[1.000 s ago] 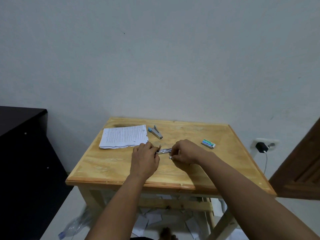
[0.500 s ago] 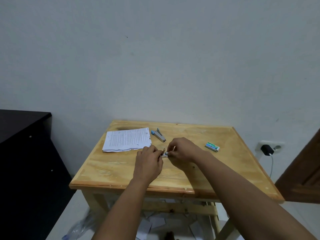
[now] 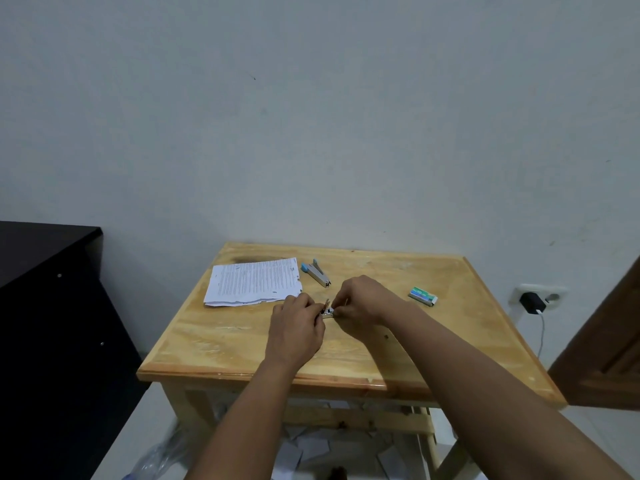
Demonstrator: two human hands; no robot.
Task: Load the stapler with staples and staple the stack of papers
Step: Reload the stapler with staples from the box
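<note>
We see a small wooden table pushed against a pale wall, and we place everything by that table. Off its left edge stands a dark cabinet, with a strip of floor between the two. On the table's far left part lies the stack of papers, printed side up, its near edge ragged and well inside the table's left edge. Just right of the papers, toward the table's far edge, lies the stapler, grey metal with a blue end, hinged open.

At the table's middle, our left hand has its fingers curled round one end of a small metal piece, which looks like a strip of staples; it is too small to tell for sure. Our right hand pinches the other end with curled fingertips. The hands nearly meet above the wood, with bare tabletop between them and the near edge.

Right of the hands, near the table's right side, rests a small green staple box. Beyond the right edge, a black charger sits in a wall socket, and a brown door stands further right. Under the table lie scraps of paper.
</note>
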